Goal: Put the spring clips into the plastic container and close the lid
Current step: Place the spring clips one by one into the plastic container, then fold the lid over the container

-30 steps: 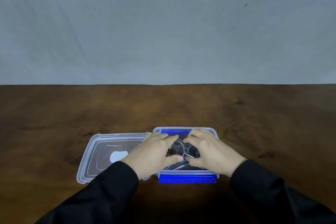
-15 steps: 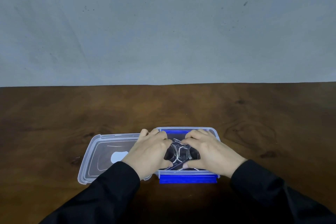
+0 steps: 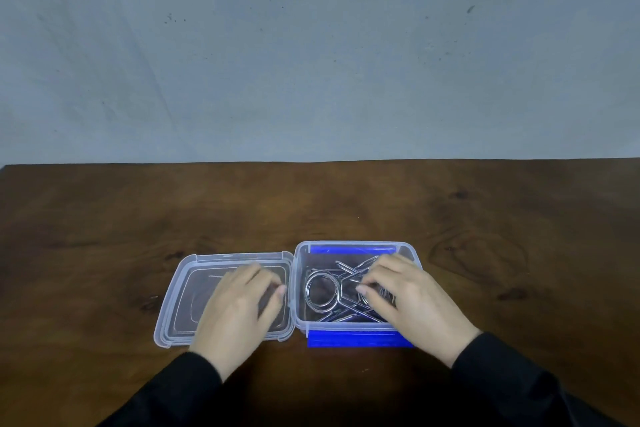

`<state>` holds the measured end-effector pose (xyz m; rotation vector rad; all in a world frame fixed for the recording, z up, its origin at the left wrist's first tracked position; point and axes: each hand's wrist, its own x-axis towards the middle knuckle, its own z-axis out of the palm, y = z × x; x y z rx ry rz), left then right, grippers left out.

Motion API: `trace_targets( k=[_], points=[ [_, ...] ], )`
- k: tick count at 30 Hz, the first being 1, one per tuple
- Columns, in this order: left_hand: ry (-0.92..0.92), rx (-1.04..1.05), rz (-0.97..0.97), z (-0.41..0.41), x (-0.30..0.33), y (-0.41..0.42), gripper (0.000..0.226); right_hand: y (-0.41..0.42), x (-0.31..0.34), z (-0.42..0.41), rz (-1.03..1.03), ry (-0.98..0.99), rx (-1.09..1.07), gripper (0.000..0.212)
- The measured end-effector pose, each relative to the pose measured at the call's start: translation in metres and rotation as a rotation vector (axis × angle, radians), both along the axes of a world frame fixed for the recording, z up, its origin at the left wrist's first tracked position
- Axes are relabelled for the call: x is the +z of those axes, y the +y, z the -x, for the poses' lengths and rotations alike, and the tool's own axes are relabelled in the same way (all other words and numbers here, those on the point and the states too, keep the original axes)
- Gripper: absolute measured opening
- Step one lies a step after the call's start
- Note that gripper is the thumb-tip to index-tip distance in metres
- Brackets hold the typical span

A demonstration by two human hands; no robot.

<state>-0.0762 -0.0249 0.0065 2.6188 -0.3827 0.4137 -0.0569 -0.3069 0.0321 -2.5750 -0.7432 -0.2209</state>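
Observation:
A clear plastic container [image 3: 298, 288] with blue latches on its near and far sides sits on the wooden table. Several silver wire spring clips [image 3: 323, 291] lie inside it. Its clear lid [image 3: 180, 291] lies flat on the table, against the container's left side. My left hand [image 3: 239, 305] hovers over the lid, fingers loosely curled, holding nothing. My right hand [image 3: 412, 302] reaches into the right half of the container, fingertips on the clips there; whether it grips one I cannot tell.
The dark wooden table [image 3: 485, 218] stretches to both sides and back to a plain grey wall [image 3: 311, 45]. My black sleeves [image 3: 512, 388] cover both forearms at the near edge.
My left hand has left the container and moved left over the lid. My right hand has shifted slightly right inside the container, uncovering the ring-shaped clip.

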Motion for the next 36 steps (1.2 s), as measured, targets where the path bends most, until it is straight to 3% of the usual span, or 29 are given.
trace_targets(
  k=[5,10,14,20,26,31,34,36],
  points=[
    [0.088,-0.074,-0.213,0.038,-0.035,0.027,0.033,0.015,-0.013,0.023,0.019,0.018,-0.003,0.037],
    [0.044,-0.082,-0.173,0.039,-0.047,0.036,0.050,0.025,-0.019,0.035,0.057,0.026,0.020,0.031],
    [-0.076,-0.142,-0.283,0.040,-0.044,0.038,0.035,0.025,-0.019,0.034,0.067,0.037,0.016,0.034],
    [-0.319,-0.206,-0.379,0.040,-0.018,0.070,0.022,0.024,-0.018,0.038,0.046,0.036,0.002,0.036],
    [-0.394,-0.272,-0.382,0.034,0.024,0.089,0.017,0.018,-0.015,0.042,0.081,0.061,0.021,0.038],
    [-0.431,-0.344,-0.347,0.034,0.095,0.072,0.016,0.017,-0.013,0.048,0.086,0.090,0.028,0.039],
    [-0.369,-0.340,-0.311,0.037,0.137,0.042,0.024,0.015,0.000,0.057,-0.087,0.205,-0.015,0.035],
    [-0.300,-0.333,-0.240,0.037,0.154,0.018,0.027,0.016,0.015,0.068,-0.379,0.323,-0.056,0.053]
  ],
)
